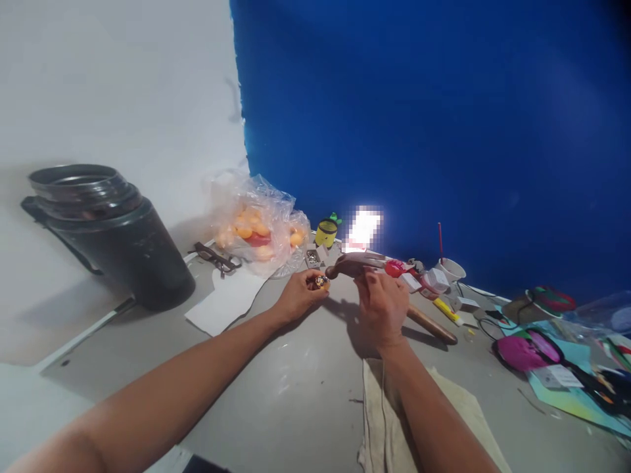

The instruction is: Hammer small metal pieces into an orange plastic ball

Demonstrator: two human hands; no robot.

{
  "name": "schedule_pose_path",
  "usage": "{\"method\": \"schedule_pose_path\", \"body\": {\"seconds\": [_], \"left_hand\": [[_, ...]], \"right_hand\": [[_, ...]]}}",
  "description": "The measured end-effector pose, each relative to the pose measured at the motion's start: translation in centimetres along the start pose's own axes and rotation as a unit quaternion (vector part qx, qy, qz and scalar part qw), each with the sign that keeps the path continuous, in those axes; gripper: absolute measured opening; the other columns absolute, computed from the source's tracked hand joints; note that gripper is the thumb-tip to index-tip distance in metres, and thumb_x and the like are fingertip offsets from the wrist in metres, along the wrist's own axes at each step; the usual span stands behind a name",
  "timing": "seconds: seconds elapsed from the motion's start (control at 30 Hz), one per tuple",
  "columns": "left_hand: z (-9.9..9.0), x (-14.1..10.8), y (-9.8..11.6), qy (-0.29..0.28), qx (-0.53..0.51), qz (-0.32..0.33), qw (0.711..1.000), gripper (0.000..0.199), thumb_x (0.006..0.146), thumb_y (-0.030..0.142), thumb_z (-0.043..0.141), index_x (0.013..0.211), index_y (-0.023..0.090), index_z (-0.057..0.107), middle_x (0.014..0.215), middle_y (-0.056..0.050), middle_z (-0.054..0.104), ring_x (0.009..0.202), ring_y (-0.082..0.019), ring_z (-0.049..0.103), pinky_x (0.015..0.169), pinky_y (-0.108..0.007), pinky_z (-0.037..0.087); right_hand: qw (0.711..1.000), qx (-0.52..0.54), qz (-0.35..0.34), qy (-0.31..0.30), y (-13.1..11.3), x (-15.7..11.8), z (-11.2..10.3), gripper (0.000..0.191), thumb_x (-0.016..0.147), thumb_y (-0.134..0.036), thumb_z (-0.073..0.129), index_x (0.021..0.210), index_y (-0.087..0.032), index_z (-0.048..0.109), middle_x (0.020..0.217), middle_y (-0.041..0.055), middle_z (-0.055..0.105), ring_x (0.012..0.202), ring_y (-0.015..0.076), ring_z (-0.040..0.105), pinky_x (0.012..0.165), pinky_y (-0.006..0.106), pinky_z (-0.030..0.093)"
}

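Note:
Pinched in the fingers of my left hand (300,295) is a small shiny gold-and-dark round piece (322,282); its exact kind is too small to tell. My right hand (382,305) is closed around a claw hammer (351,265) close to its head. The wooden handle sticks out behind the hand to the right, low over the grey table. The hammer's striking face points left, right beside the shiny piece; whether they touch I cannot tell. Just behind my left hand sits a small open box (314,257) with shiny bits inside.
A big dark flask (118,243) stands at left. Behind are glasses (217,258), white paper (227,301) and a plastic bag of orange fruit (256,226). A beige cloth (444,420) lies under my right forearm. At right are a cup (451,270), a yellow cutter (447,311) and a pink pouch (525,351).

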State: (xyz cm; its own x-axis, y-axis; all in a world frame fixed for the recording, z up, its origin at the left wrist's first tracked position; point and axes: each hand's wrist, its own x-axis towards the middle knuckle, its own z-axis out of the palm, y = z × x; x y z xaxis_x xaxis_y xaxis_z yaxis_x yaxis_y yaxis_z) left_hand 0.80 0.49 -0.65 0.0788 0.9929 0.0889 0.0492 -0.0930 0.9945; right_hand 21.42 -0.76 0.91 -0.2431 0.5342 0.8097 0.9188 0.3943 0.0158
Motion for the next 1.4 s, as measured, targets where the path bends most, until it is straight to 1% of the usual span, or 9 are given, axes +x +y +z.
{"method": "schedule_pose_path", "body": {"seconds": [0.2, 0.37, 0.6, 0.73, 0.83, 0.93, 1.0, 1.17, 1.4], "left_hand": [[0.1, -0.1, 0.0, 0.008, 0.008, -0.001, 1.0, 0.035, 0.062, 0.026, 0.077, 0.096, 0.014, 0.076, 0.077, 0.001, 0.068, 0.069, -0.014, 0.056, 0.066, -0.027, 0.043], [0.3, -0.3, 0.4, 0.006, 0.001, -0.009, 1.0, 0.036, 0.066, 0.031, 0.078, 0.097, 0.015, 0.073, 0.079, -0.001, 0.069, 0.069, -0.015, 0.059, 0.065, -0.028, 0.046], [-1.2, 0.6, 1.7, 0.103, -0.052, -0.064, 0.991, 0.054, 0.064, 0.022, 0.069, 0.118, 0.019, 0.067, 0.075, 0.001, 0.069, 0.06, -0.015, 0.062, 0.059, -0.028, 0.05], [-3.2, 2.0, 2.9, 0.146, 0.01, -0.027, 0.989, 0.017, 0.069, 0.031, 0.069, 0.081, 0.019, 0.068, 0.069, -0.001, 0.065, 0.061, -0.015, 0.059, 0.056, -0.027, 0.046], [-3.9, 3.9, 3.7, 0.107, 0.178, 0.021, 0.978, 0.014, 0.074, 0.031, 0.067, 0.066, 0.019, 0.068, 0.067, -0.004, 0.068, 0.064, -0.018, 0.06, 0.059, -0.029, 0.045], [-3.8, 6.5, 4.2, 0.04, 0.406, 0.064, 0.911, 0.012, 0.076, 0.022, 0.065, 0.071, 0.02, 0.076, 0.082, -0.009, 0.077, 0.078, -0.023, 0.067, 0.068, -0.031, 0.046], [-3.4, 8.1, 4.4, 0.011, 0.497, 0.059, 0.866, 0.011, 0.075, 0.019, 0.067, 0.07, 0.02, 0.077, 0.087, -0.011, 0.079, 0.084, -0.027, 0.07, 0.071, -0.032, 0.046], [-2.4, 10.7, 4.5, -0.03, 0.555, 0.049, 0.83, 0.006, 0.066, 0.014, 0.075, 0.065, 0.019, 0.073, 0.08, -0.014, 0.077, 0.084, -0.033, 0.073, 0.074, -0.034, 0.047], [-2.3, 11.5, 4.9, -0.119, 0.585, 0.046, 0.801, 0.01, 0.063, 0.012, 0.072, 0.06, 0.021, 0.072, 0.074, -0.012, 0.076, 0.086, -0.034, 0.073, 0.076, -0.035, 0.048]], "right_hand": [[0.999, -0.017, -0.003, -0.039, -0.3, 0.0, 0.1, 0.019, 0.106, -0.025, 0.056, 0.121, -0.02, 0.067, 0.085, 0.005, 0.065, 0.082, 0.0228, 0.055, 0.082, 0.036, 0.032], [0.997, -0.044, 0.037, -0.054, 0.9, 0.3, 0.2, 0.021, 0.106, -0.028, 0.057, 0.124, -0.02, 0.065, 0.103, 0.0101, 0.067, 0.094, 0.0259, 0.056, 0.08, 0.035, 0.034], [0.956, -0.033, 0.117, -0.267, 1.5, -0.1, 1.4, 0.032, 0.101, -0.023, 0.062, 0.133, -0.021, 0.061, 0.109, 0.0097, 0.069, 0.102, 0.0258, 0.061, 0.077, 0.033, 0.041], [0.933, -0.029, 0.148, -0.327, 1.2, 0.1, 1.8, 0.031, 0.103, -0.027, 0.061, 0.133, -0.022, 0.063, 0.116, 0.0113, 0.071, 0.108, 0.026, 0.064, 0.08, 0.033, 0.044], [0.925, -0.033, 0.154, -0.347, 0.9, 0.3, 2.1, 0.03, 0.104, -0.027, 0.06, 0.133, -0.021, 0.065, 0.118, 0.0137, 0.072, 0.109, 0.0267, 0.065, 0.083, 0.035, 0.045], [0.919, -0.033, 0.157, -0.359, 0.5, 0.5, 2.1, 0.029, 0.105, -0.026, 0.059, 0.132, -0.02, 0.066, 0.118, 0.015, 0.072, 0.11, 0.0274, 0.065, 0.085, 0.036, 0.044], [0.921, -0.032, 0.155, -0.356, 0.4, 0.5, 2.1, 0.028, 0.104, -0.026, 0.061, 0.13, -0.02, 0.068, 0.121, 0.0152, 0.071, 0.114, 0.0283, 0.063, 0.087, 0.036, 0.044], [0.922, -0.02, 0.16, -0.351, 0.3, 0.5, 2.2, 0.029, 0.104, -0.025, 0.059, 0.131, -0.02, 0.068, 0.126, 0.0155, 0.069, 0.118, 0.0299, 0.061, 0.089, 0.038, 0.043], [0.917, -0.003, 0.171, -0.361, 0.4, 0.5, 2.5, 0.031, 0.104, -0.024, 0.057, 0.134, -0.02, 0.065, 0.128, 0.0155, 0.069, 0.12, 0.0305, 0.061, 0.09, 0.039, 0.043]]}}
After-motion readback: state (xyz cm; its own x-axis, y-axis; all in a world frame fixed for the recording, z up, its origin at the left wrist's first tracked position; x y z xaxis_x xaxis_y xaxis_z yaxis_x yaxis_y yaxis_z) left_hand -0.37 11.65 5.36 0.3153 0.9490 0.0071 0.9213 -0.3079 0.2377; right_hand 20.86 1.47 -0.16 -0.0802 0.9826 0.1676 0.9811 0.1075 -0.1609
